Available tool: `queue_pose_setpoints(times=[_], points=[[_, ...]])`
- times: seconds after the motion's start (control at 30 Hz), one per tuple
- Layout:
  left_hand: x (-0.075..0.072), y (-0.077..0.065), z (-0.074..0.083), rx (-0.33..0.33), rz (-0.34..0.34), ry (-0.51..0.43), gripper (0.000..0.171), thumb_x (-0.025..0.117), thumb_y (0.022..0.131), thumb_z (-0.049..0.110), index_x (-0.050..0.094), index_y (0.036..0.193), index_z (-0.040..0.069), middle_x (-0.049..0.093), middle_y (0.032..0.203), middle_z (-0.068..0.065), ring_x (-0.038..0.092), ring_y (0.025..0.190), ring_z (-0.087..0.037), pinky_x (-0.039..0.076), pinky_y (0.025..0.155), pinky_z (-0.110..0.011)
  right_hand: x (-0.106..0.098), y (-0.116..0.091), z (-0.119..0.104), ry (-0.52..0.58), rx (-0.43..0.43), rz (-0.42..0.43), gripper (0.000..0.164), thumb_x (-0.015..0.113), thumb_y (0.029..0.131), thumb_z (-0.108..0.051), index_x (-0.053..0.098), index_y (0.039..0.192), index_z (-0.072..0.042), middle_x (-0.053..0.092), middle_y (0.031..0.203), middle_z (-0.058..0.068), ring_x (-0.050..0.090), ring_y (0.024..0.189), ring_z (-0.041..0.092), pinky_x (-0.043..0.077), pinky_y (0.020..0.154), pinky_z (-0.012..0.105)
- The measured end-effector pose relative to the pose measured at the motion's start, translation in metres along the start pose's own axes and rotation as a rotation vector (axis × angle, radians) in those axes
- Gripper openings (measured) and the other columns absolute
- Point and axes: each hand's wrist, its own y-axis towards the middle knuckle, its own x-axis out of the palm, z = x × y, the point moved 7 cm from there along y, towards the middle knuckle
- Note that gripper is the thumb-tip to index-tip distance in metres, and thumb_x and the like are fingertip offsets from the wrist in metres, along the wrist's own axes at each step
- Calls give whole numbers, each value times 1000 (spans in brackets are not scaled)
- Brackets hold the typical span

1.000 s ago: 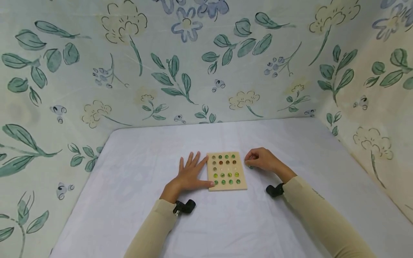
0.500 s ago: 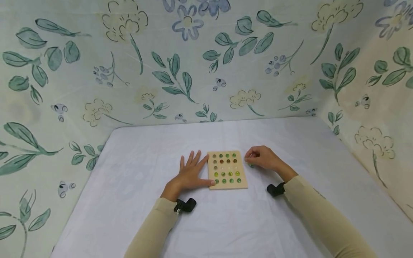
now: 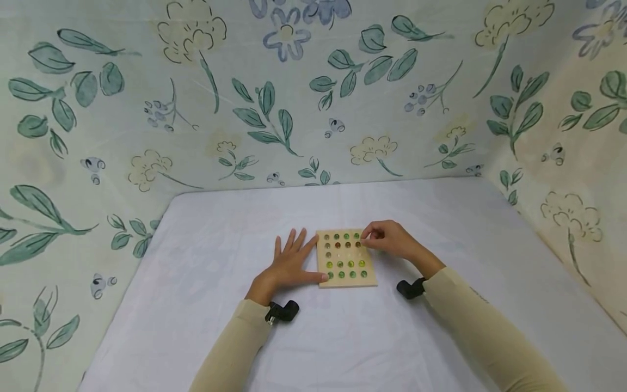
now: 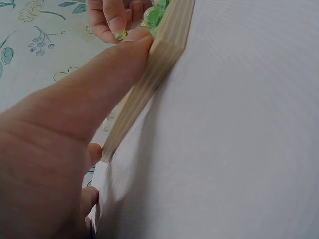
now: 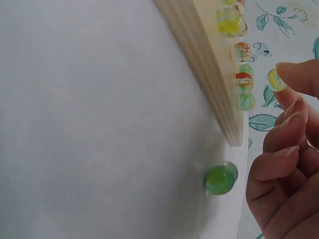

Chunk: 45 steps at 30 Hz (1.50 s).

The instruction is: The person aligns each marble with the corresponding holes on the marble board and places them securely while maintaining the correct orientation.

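Note:
A square wooden board (image 3: 348, 281) lies on the table, its holes filled with green, yellow and reddish glass marbles except for part of the middle row. My left hand (image 3: 288, 268) lies spread along its left side, the thumb resting on the near left corner and a fingertip touching the far left edge. Over the board's right side, my right hand (image 3: 389, 239) pinches a clear marble with a yellow swirl (image 5: 276, 79) between thumb and forefinger, above the board's surface. Green marbles (image 5: 220, 179) sit on the cloth beside the board in the right wrist view; my right hand hides them in the head view.
A white cloth (image 3: 235, 218) covers the table. Floral fabric (image 3: 274, 120) hangs behind it and along the sides. Each wrist carries a small black camera, such as the one on the right wrist (image 3: 410, 288).
My right hand has moved left from beside the board to over its right edge, carrying a marble. The left hand has kept its place; the head view has shifted slightly.

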Motion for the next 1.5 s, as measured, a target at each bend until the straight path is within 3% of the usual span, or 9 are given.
queue_pose_setpoints(times=[0.27, 0.8, 1.1, 1.5], points=[[0, 0, 0, -12, -7, -5, 107, 57, 72, 80, 12, 156, 30, -3, 162, -6, -14, 146, -29, -16, 111, -58, 15, 2, -18, 31, -69, -47, 11, 74, 85, -16, 70, 92, -9, 56, 74, 2, 49, 68, 17, 41, 57, 24], [0, -1, -1, -5, -9, -10, 107, 56, 73, 80, 11, 156, 31, -2, 162, -6, -14, 146, -29, -15, 111, -57, 42, 2, -36, 12, -70, -98, 10, 73, 86, -19, 72, 93, -12, 58, 74, -1, 50, 67, 15, 42, 57, 24], [0, 0, -1, 7, 2, 0, 106, 56, 74, 79, 13, 156, 29, -1, 162, -7, -13, 146, -31, -15, 111, -58, 49, 5, -37, -19, -117, -115, 8, 74, 86, -19, 72, 93, -15, 61, 76, -3, 53, 67, 14, 45, 59, 24], [1, 3, -3, -4, -4, 6, 108, 54, 72, 83, 12, 156, 31, -3, 162, -6, -14, 146, -29, -15, 111, -58, 52, 9, -35, -53, -87, -124, 9, 74, 87, -19, 72, 94, -15, 59, 74, -3, 52, 66, 13, 43, 57, 23]])
